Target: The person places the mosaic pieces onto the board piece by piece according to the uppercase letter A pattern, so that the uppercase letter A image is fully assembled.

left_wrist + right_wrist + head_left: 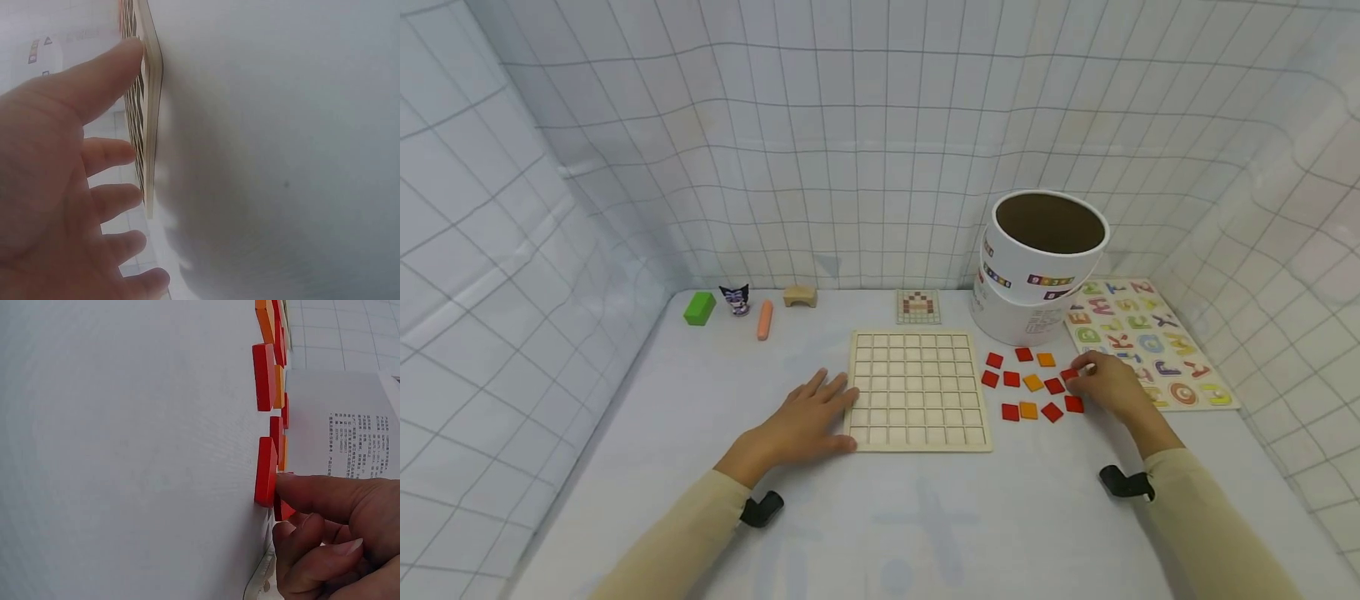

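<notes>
Your left hand (808, 417) lay flat against the grid board (917, 390) while your right hand (1105, 385) pinched a red tile (1070, 375), which risked nudging neighbouring tiles out of place.

Pale unpainted wood makes up the grid board (920, 390), its square cells outlined in thin lines. The loose tiles (1032, 384) beside it are mostly red, three of them orange. The round tub (1043, 265) is white with a brown inside and small multicoloured strips. The letter board (1150, 340) carries letters in many colours. A green block (699, 307) and a salmon stick (764, 319) lie on the white table (925, 517). Both sleeves are beige
</notes>
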Demonstrator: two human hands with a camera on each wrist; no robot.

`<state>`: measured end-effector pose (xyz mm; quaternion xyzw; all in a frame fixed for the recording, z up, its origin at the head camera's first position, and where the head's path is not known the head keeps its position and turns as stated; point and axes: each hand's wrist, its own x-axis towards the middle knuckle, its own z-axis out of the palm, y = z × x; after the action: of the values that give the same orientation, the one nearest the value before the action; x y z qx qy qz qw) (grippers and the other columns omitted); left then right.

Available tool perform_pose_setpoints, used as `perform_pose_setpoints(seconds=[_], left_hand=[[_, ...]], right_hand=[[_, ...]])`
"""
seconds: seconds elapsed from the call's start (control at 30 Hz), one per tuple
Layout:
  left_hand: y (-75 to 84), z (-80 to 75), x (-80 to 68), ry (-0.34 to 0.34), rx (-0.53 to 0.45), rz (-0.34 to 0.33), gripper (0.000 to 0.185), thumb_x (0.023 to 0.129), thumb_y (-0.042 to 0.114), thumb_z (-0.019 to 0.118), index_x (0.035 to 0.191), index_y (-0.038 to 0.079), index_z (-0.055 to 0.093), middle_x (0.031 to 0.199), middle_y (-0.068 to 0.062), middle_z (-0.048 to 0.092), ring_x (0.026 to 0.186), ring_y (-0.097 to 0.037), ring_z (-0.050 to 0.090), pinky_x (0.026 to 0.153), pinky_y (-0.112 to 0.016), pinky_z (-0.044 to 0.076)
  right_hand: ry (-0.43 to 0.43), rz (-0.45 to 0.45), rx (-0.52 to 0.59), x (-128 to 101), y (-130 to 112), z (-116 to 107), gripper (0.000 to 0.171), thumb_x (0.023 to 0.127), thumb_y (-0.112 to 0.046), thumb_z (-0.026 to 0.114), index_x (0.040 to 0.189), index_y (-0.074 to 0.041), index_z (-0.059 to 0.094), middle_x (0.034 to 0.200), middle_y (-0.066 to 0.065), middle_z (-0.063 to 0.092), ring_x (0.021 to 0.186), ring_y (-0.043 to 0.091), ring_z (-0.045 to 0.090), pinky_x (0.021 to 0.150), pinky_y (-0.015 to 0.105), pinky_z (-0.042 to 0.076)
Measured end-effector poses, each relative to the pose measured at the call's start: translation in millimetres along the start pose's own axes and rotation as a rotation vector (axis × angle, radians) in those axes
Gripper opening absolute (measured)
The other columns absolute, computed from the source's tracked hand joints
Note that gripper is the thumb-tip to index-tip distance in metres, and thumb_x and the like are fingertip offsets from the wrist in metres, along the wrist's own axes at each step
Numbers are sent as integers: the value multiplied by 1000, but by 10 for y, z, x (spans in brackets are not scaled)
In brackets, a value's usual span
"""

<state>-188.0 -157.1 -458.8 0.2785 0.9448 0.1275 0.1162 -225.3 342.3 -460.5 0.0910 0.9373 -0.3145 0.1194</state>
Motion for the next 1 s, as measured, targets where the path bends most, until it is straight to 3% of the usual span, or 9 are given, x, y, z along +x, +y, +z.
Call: perform_pose_setpoints(seconds=[0.23,0.43,0.53,0.73,0.87,1.0], left_hand=[[5,-41,56,-56,-1,4,84,93,55,69,160,17,35,169,-15,19,155,-45,5,118,-67,17],[16,-74,83,-78,-7,26,84,91,57,69,160,22,36,169,-14,18,155,-45,4,118,-68,16],[21,-81,94,-78,-3,24,84,91,59,69,160,23,36,169,-15,17,155,-45,3,118,-68,16],[24,-62,126,-94,-14,2,86,90,60,69,161,24,35,169,-16,15,155,-45,1,118,-68,15],[41,-58,156,-111,0,-24,89,88,62,70,161,27,34,170,-14,14,156,-42,1,119,-66,15],[69,-63,176,-108,32,-35,90,85,63,71,160,28,35,169,-14,17,156,-41,4,119,-66,16]], right_hand=[[20,-33,89,-23,-1,-38,41,99,-26,67,128,-2,52,111,20,59,87,28,56,69,35,47],[47,-73,476,-39,-107,-55,53,103,-34,62,141,-1,46,108,12,62,74,17,60,65,26,53],[-9,-77,646,-55,-297,23,59,101,-38,65,143,-2,45,108,10,62,74,13,60,69,22,54],[-157,-124,825,25,-830,389,51,99,-32,69,135,-2,51,98,10,65,68,12,60,65,20,55],[-224,-125,878,180,-1221,628,43,98,-18,70,134,-1,53,100,14,70,71,13,68,69,22,58],[-276,-103,822,386,-1541,811,43,96,-11,72,134,-2,55,102,13,70,77,16,71,71,24,59]])
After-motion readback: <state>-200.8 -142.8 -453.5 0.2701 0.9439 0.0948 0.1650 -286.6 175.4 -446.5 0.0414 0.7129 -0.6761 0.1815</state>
